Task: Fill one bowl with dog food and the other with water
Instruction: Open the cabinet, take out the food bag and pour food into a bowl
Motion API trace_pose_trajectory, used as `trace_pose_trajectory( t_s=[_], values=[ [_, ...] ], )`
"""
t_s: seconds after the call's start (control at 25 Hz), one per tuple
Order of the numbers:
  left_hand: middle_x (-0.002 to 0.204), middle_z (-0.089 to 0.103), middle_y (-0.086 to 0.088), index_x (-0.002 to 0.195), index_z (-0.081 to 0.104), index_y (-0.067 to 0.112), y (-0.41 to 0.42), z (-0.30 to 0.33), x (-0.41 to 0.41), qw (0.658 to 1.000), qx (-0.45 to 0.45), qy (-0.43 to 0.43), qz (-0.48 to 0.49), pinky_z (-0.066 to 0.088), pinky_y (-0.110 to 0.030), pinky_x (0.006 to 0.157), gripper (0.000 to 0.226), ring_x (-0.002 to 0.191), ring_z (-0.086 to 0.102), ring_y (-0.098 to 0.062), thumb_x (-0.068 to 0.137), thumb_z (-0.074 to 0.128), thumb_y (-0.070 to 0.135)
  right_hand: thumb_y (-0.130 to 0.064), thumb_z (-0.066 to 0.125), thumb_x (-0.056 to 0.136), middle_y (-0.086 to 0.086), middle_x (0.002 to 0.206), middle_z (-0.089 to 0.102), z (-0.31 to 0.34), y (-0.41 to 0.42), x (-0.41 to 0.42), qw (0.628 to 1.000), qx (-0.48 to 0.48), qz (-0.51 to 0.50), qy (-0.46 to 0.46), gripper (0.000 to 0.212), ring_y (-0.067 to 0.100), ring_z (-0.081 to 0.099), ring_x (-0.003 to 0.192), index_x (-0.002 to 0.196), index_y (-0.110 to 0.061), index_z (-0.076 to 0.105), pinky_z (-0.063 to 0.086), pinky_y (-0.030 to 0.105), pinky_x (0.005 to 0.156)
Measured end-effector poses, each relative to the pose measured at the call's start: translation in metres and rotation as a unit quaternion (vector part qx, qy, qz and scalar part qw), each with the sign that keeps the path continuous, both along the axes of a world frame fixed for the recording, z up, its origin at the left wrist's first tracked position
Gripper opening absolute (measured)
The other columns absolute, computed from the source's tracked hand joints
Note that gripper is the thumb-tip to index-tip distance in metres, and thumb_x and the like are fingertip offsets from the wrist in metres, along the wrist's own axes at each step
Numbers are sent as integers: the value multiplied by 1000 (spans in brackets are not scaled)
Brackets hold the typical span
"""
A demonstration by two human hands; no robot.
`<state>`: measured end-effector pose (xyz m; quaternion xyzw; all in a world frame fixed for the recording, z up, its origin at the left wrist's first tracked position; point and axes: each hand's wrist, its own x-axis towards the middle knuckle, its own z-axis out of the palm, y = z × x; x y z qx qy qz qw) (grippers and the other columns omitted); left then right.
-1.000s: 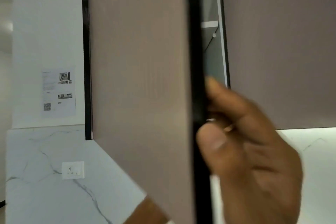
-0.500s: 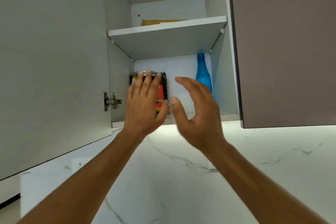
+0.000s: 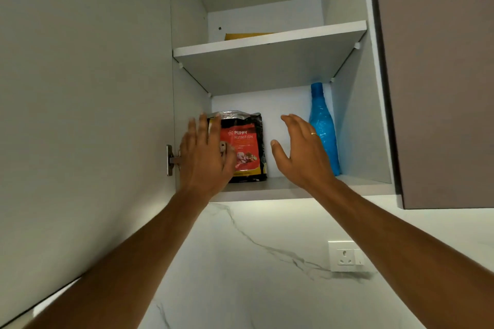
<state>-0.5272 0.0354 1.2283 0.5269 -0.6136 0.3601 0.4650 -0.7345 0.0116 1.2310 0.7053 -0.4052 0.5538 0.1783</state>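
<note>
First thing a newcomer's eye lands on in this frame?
Two open hands reach up into an open wall cabinet: the left hand overlaps the left edge of the red-and-black puppy food bag on the lower shelf, and the right hand is spread in the gap beside it. A bright blue bottle stands upright in the shelf's back right corner, behind the right hand.

Cabinet door (image 3: 80,115) swung wide open on the left, hinge (image 3: 171,160) showing — something yellow (image 3: 248,36) sits on the upper shelf (image 3: 267,61). Wall socket (image 3: 344,256) on the marble backsplash (image 3: 254,262) below.
</note>
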Motion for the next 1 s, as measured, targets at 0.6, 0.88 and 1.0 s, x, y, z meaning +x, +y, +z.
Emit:
trace_pose_trajectory(
  t_s=[0.6, 0.88, 1.0],
  values=[
    [117, 67, -5, 133, 55, 13, -124, 28, 24, 870, 203, 384, -234, 46, -32, 81, 47, 103, 65, -27, 104, 42, 48, -43, 63, 95, 16, 150, 47, 71, -113, 54, 948, 196, 145, -204, 74, 31, 52, 131, 151, -8, 28, 41, 30, 86],
    [90, 71, -8, 99, 70, 13, -147, 50, 26, 845, 265, 409, -219, 51, -36, 79, 74, 80, 66, -21, 95, 29, 74, -48, 73, 87, 18, 151, 47, 72, -166, 55, 898, 337, 204, -196, 87, 35, 46, 137, 148, -1, 33, 42, 45, 103],
    [90, 71, -6, 94, 68, 17, -154, 53, 28, 862, 249, 401, -182, 54, -38, 85, 75, 83, 67, -23, 79, 45, 87, -50, 71, 87, 15, 146, 54, 69, -176, 55, 881, 371, 236, -175, 76, 36, 51, 133, 144, -7, 45, 39, 52, 108]
  ],
)
